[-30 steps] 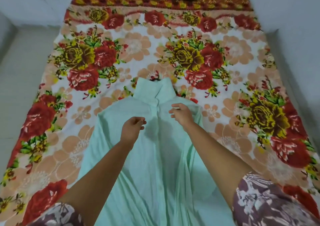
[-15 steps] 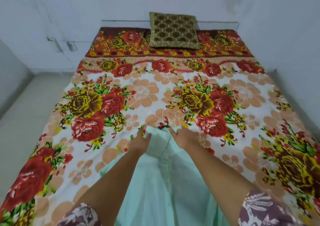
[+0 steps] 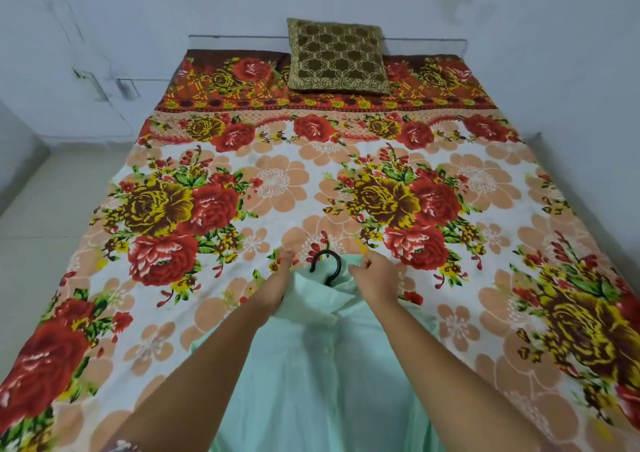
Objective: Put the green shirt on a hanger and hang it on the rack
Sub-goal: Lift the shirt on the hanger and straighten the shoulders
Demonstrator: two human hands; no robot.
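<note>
The green shirt (image 3: 311, 382) is laid flat on floral bedspread (image 3: 277, 181), black hanger hook (image 3: 327, 266) protruding from its collar. Collar cloth is gripped just left of hook by left hand (image 3: 280, 285), just right by right hand (image 3: 374, 278), fingers curled. Beyond hook, bedspread runs to cushion (image 3: 337, 56); floor (image 3: 45, 209) is seen well left of hook

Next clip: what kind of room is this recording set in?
Most likely a home bedroom: a floral-covered bed fills the view, a brown patterned cushion sits at its head by a plain wall, and a green shirt lies on it.
</note>
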